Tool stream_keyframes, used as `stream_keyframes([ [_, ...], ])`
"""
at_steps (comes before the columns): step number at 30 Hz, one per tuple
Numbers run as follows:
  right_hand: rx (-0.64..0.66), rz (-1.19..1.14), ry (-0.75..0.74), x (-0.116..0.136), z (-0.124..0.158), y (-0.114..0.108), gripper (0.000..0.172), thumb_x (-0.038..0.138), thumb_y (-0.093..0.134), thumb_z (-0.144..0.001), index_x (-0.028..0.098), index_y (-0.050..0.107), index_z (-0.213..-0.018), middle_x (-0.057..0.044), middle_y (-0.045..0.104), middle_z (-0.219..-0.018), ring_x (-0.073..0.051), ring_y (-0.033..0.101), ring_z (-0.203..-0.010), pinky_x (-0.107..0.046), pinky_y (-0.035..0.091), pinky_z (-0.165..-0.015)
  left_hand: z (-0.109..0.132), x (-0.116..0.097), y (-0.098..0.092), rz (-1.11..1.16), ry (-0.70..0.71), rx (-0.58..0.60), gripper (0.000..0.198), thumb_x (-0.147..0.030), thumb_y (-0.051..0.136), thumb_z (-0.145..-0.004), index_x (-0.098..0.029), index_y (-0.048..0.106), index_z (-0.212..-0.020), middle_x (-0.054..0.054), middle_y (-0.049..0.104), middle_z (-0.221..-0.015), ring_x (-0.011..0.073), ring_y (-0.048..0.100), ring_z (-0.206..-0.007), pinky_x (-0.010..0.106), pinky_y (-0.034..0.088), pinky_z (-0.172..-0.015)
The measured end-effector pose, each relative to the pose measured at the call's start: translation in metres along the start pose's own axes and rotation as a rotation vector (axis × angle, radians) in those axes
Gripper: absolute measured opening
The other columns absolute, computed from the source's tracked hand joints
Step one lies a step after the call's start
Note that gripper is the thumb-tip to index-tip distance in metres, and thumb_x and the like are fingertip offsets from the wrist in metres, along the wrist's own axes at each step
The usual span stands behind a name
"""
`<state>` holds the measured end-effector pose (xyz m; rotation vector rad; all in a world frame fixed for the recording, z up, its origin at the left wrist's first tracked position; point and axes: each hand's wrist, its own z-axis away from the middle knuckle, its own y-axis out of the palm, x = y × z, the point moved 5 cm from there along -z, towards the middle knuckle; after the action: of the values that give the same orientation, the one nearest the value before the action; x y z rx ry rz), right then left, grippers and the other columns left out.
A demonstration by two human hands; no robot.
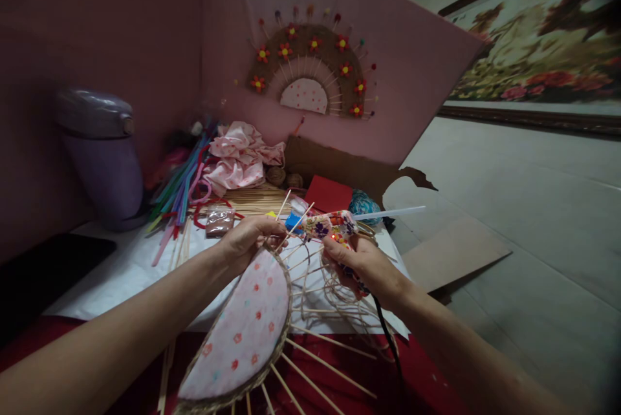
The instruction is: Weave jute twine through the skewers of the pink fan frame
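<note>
My right hand (359,263) is wrapped round a flower-patterned glue gun (330,226), with a clear glue stick (391,213) poking out of its back and a black cord hanging below. Its blue nozzle end (294,222) points left, close to the fingers of my left hand (255,240). That hand grips the upper end of a half-round fan piece (245,331), covered in pale pink dotted cloth and edged with twine. Thin wooden sticks (313,363) spread from its curved edge. Whether the nozzle touches a stick I cannot tell.
A finished-looking fan (310,46) with red flowers hangs on the pink board behind. Crumpled pink cloth (237,153), coloured pipe cleaners (182,176), wooden sticks (252,200) and blue yarn (365,205) lie at the back. A purple tumbler (104,163) stands left. Loose twine (334,286) lies under my right hand.
</note>
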<state>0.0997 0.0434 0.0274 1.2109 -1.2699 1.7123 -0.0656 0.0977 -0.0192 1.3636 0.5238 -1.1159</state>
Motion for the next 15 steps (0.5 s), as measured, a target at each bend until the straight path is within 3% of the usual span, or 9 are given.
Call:
stream_keyframes([
  [6, -0.028, -0.037, -0.034, 0.002, 0.005, -0.005, 0.038, 0.054, 0.053, -0.079, 0.017, 0.048, -0.069, 0.005, 0.042, -0.051, -0.004, 0.033, -0.033, -0.017, 0.024, -0.027, -0.001, 0.001, 0.000, -0.002, 0.002, 0.018, 0.007, -0.003, 0.062, -0.060, -0.009, 0.063, -0.060, 0.003, 0.061, -0.055, 0.0092, 0.056, -0.049, 0.019, 0.042, -0.050],
  [10, -0.014, 0.041, -0.002, 0.000, 0.012, -0.008, 0.041, 0.053, 0.052, -0.080, 0.018, 0.044, -0.060, 0.007, 0.036, -0.041, -0.005, 0.030, -0.030, -0.017, 0.023, -0.026, -0.001, 0.000, 0.000, -0.008, 0.012, 0.027, 0.006, -0.004, 0.063, -0.060, -0.010, 0.064, -0.060, 0.003, 0.062, -0.057, 0.0090, 0.056, -0.050, 0.018, 0.042, -0.049],
  [15, -0.003, 0.070, 0.047, -0.009, 0.020, -0.009, 0.044, 0.054, 0.050, -0.080, 0.018, 0.043, -0.056, 0.006, 0.038, -0.043, -0.005, 0.032, -0.030, -0.017, 0.024, -0.026, -0.001, -0.001, 0.000, -0.020, 0.020, 0.030, 0.006, -0.004, 0.063, -0.060, -0.010, 0.064, -0.059, 0.004, 0.062, -0.057, 0.0095, 0.055, -0.050, 0.019, 0.042, -0.049],
])
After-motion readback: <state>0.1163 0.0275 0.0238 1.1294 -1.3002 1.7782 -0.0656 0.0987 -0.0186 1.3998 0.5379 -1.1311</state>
